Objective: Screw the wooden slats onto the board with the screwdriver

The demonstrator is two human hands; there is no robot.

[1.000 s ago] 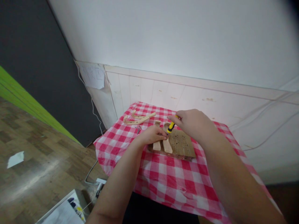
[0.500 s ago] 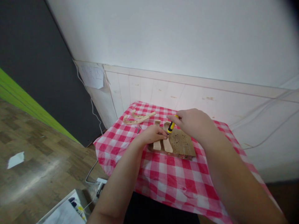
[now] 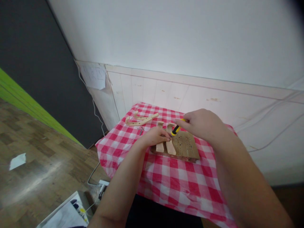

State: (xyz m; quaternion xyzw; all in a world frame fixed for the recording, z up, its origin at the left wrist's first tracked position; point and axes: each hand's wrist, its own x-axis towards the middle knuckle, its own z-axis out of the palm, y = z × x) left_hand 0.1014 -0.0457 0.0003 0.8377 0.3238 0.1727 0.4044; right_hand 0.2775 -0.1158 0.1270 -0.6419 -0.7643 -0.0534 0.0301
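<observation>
My right hand point(image 3: 200, 124) is closed around a yellow and black screwdriver point(image 3: 176, 129), whose tip points down at two pale wooden slats point(image 3: 166, 147). The slats lie on a brown wooden board point(image 3: 186, 146) with several small holes. My left hand point(image 3: 155, 136) rests on the left slat, fingers curled at the screwdriver's tip, pressing the slat down. All of it sits on a table with a red and white checked cloth point(image 3: 175, 183).
More pale wooden pieces point(image 3: 140, 120) and some small dark screws point(image 3: 141, 130) lie at the table's far left. White panelled wall stands behind. A white cable point(image 3: 95, 110) hangs down to a power strip point(image 3: 103, 184) on the wood floor, by papers point(image 3: 64, 215).
My right hand has tilted the screwdriver slightly, its handle leaning more to the right. My left hand stays on the slat.
</observation>
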